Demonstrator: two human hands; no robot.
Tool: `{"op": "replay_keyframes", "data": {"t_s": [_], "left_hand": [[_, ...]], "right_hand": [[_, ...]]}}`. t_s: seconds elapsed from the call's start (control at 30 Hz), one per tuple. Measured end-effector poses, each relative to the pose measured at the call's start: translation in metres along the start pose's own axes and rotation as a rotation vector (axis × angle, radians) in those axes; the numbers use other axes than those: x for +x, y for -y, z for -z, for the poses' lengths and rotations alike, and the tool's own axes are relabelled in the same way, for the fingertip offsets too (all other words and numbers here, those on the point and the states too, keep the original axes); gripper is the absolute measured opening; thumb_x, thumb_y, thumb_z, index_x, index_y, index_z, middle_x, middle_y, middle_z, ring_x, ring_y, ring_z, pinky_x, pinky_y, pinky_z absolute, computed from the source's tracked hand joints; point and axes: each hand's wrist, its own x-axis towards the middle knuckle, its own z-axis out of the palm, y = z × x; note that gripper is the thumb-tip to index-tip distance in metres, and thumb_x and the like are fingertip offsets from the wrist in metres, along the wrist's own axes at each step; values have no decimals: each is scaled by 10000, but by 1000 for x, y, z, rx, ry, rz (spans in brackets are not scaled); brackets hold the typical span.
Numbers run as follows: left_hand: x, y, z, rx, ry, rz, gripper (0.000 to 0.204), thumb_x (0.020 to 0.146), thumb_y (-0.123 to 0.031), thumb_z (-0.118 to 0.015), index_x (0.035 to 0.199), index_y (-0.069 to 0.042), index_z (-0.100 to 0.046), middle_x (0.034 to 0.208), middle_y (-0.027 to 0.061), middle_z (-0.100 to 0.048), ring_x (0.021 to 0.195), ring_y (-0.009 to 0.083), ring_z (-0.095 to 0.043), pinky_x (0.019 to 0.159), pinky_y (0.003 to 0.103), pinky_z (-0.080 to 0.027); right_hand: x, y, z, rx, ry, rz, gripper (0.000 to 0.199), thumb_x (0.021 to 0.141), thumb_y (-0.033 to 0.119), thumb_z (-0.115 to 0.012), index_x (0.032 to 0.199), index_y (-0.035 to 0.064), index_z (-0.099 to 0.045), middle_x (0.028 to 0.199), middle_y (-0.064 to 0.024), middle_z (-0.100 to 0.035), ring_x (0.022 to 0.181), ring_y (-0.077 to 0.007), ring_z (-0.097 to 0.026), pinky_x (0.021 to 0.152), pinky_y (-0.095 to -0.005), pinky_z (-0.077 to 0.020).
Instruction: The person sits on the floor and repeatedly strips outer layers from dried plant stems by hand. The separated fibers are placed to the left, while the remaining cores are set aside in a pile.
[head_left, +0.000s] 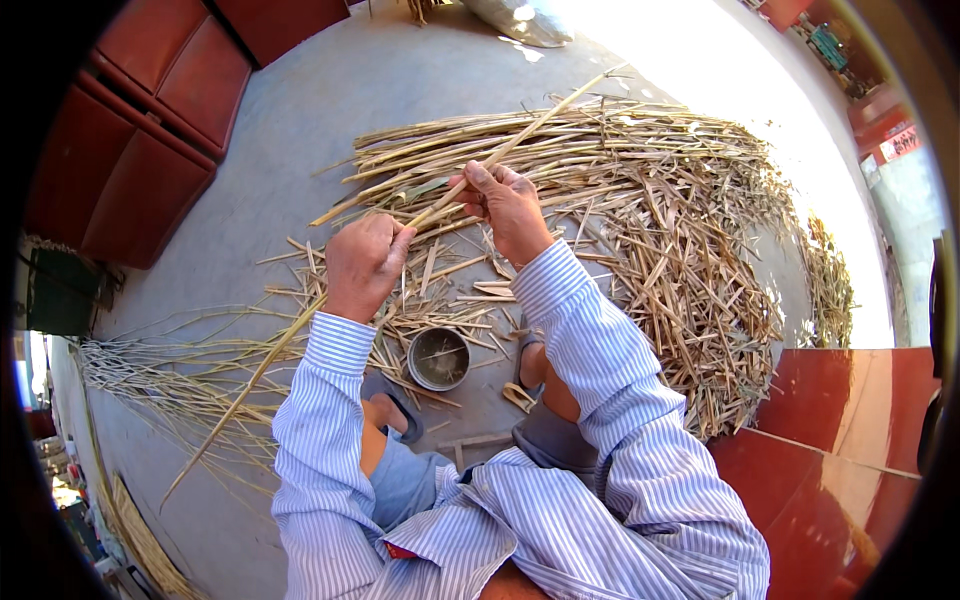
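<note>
Many dry cane stalks are lying in a broad heap (640, 190) across the concrete floor (290, 140), with a wide litter of short split pieces (700, 300) spreading to the person's right, so much appears already worked and a large pile is still waiting. A long stalk (330, 300) is running slantwise between both hands. The left hand (363, 262) is closing around its middle; the right hand (505, 205) is pinching it higher up. A small round metal bowl (438, 358) is sitting between the feet.
</note>
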Motion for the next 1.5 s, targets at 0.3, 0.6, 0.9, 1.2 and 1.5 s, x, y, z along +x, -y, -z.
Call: {"op": "replay_keyframes", "data": {"t_s": [0.3,0.6,0.9,1.2,1.5], "left_hand": [[-8,19,31,376,-11,-46,159,808,-180,-707,828,-99,-571,762,54,-585,786,260,-582,722,388,-418],[0,22,9,263,-40,-159,134,818,-188,-696,865,-90,-616,772,52,-618,778,236,-591,709,379,-404],[-10,24,27,274,100,-120,103,817,-140,-660,850,-89,-577,806,67,-605,798,269,-575,693,400,-384],[-17,28,7,418,198,-195,174,689,-57,-622,844,-48,-541,809,109,-586,835,290,-588,741,411,-466],[-65,-19,42,544,109,-358,141,711,-151,-648,738,-46,-558,694,52,-550,711,180,-567,569,301,-475]], "right_hand": [[20,21,41,102,-294,113,198,925,235,-676,925,42,-634,816,-47,-683,672,-104,-642,532,-193,-484],[0,-1,4,124,-89,61,197,934,245,-664,965,58,-609,899,-71,-712,711,-114,-663,600,-207,-530],[15,29,65,121,-278,174,143,944,202,-650,925,64,-616,823,-42,-693,673,-83,-629,544,-185,-471],[25,37,126,-6,-417,354,171,935,238,-665,887,75,-644,819,-35,-667,681,-100,-606,566,-214,-478],[43,-2,403,-87,-660,-243,442,903,434,-619,1163,79,-581,1089,-34,-691,891,-122,-659,628,-215,-492]]}}
